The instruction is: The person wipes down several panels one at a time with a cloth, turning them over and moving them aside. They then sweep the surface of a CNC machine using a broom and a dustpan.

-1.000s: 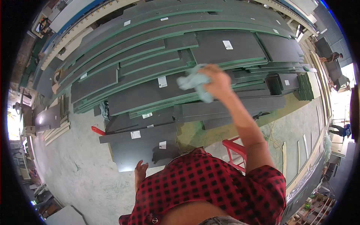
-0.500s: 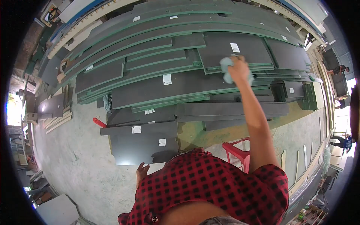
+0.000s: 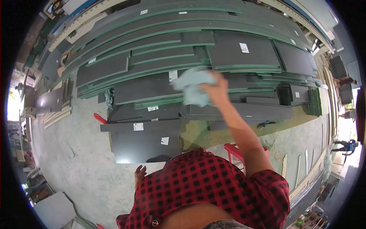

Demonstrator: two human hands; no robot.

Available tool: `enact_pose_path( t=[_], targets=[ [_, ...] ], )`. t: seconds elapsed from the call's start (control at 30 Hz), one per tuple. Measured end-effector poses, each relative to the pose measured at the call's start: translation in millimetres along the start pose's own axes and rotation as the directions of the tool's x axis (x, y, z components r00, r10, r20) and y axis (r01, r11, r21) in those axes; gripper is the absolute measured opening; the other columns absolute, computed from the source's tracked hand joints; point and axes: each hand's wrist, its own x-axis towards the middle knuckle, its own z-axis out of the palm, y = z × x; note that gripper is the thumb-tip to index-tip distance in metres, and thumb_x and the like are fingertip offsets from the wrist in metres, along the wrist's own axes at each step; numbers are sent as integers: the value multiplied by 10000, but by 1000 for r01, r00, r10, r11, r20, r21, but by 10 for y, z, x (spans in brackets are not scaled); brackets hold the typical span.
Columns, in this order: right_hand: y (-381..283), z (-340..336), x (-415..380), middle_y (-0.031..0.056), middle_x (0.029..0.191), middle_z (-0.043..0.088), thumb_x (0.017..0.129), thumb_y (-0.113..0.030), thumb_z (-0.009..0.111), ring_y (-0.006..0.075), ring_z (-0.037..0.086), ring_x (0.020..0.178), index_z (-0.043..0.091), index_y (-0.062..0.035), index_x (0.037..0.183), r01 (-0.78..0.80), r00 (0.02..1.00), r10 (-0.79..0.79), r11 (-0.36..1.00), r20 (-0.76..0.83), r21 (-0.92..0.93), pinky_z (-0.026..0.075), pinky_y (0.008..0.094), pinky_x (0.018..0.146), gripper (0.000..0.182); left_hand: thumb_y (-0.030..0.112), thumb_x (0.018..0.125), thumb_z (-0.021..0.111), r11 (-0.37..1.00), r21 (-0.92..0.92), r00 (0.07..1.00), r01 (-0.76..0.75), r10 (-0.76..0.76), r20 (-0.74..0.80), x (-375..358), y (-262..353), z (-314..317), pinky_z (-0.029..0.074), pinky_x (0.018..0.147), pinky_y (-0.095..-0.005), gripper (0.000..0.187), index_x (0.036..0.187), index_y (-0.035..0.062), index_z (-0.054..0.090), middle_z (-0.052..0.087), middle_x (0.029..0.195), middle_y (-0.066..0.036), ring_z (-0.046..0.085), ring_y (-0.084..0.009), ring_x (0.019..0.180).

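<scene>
My right hand [image 3: 217, 89] grips a pale blue-green cloth [image 3: 196, 86], blurred by motion, over the stacked dark boards. Beneath the cloth lies a long dark panel [image 3: 143, 88] with green edges and a white label [image 3: 173, 75]. Behind it is a wider dark panel [image 3: 244, 47], also labelled. My left hand [image 3: 140, 174] hangs low beside my body, holding nothing, its fingers apart. The nearest thing to it is a flat dark board [image 3: 146, 147] with white labels.
A red plastic stool [image 3: 235, 150] stands in front of me, partly behind my right arm. A second cloth [image 3: 109, 99] hangs at the stack's left end, near a red object [image 3: 100, 118] on the floor. Pale strips [image 3: 298, 166] lie at right. People [image 3: 345, 146] are at the far right.
My right hand has swept left with the cloth, away from the wider panel's front edge. The cloth now looks more spread out. My left hand has shifted only slightly.
</scene>
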Motion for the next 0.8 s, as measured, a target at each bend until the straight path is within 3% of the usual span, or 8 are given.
enact_pose_path(
  t=[0.07, 0.2, 0.3, 0.37, 0.4, 0.5, 0.63, 0.8],
  targets=[
    [175, -504, 132, 92, 834, 634, 632, -45, 709, 199, 613, 774, 605, 26, 969, -131, 951, 229, 908, -209, 399, 502, 332, 705, 360, 315, 799, 656, 999, -18, 999, 36, -36, -12, -20, -129, -28, 400, 527, -262, 613, 1282, 8, 436, 597, 832, -55, 514, -123, 687],
    [608, -1185, 377, 150, 1032, 588, 713, -47, 641, 268, 605, 875, 557, 36, 1054, 84, 875, 391, 457, -285, 885, 510, 367, 733, 360, 330, 796, 654, 996, -27, 996, 88, -88, -17, -8, -241, -100, 405, 534, -273, 623, 1287, 18, 433, 601, 870, -65, 522, -135, 714],
    [1074, -1182, 530, 169, 1099, 558, 743, -107, 624, 296, 574, 968, 508, 63, 1122, 212, 649, 382, 740, -658, 638, 499, 396, 788, 432, 341, 793, 653, 993, -31, 993, 114, -114, -25, 38, -247, -194, 408, 540, -282, 630, 1291, 25, 430, 604, 899, -72, 527, -144, 734],
    [1702, -1072, 648, 189, 1158, 512, 742, -211, 630, 328, 556, 1009, 474, 53, 1179, -205, 643, 394, 914, -656, 349, 479, 410, 832, 534, 348, 792, 652, 990, -42, 990, 133, -134, -41, 47, -262, -298, 411, 543, -288, 635, 1294, 30, 428, 606, 918, -77, 530, -150, 747],
    [1470, -811, 547, 214, 1231, 423, 737, -292, 612, 374, 549, 1014, 454, 21, 1219, -540, 615, 227, 819, -755, -193, 465, 443, 842, 596, 351, 791, 651, 989, -50, 988, 143, -145, -51, 44, -272, -358, 412, 545, -291, 637, 1295, 32, 427, 607, 928, -80, 532, -153, 754],
    [1183, -392, 413, 226, 1245, 366, 732, -309, 605, 412, 536, 1008, 456, -19, 1227, -495, 832, 158, 645, -532, -582, 457, 470, 840, 592, 362, 789, 650, 981, -98, 979, 169, -179, -93, 24, -316, -551, 415, 550, -300, 645, 1299, 39, 425, 609, 957, -87, 538, -162, 774],
    [816, 285, 260, 202, 1201, 398, 739, -317, 607, 404, 534, 1009, 467, -39, 1198, -435, 898, 229, 577, -375, -691, 465, 474, 825, 555, 418, 767, 646, 974, -163, 984, 158, -169, -55, -45, 39, -567, 438, 586, -354, 685, 1310, 70, 417, 579, 1103, -123, 545, -226, 898],
    [617, 1653, -106, 189, 1183, 411, 652, -242, 671, 380, 516, 1019, 513, -44, 1118, 104, 990, 10, 618, 141, -779, 474, 459, 823, 531, 423, 752, 661, 962, -206, 979, 178, -194, -59, 32, -315, -701, 458, 604, -358, 696, 1306, 74, 427, 590, 1048, -124, 567, -221, 858]
  ],
)
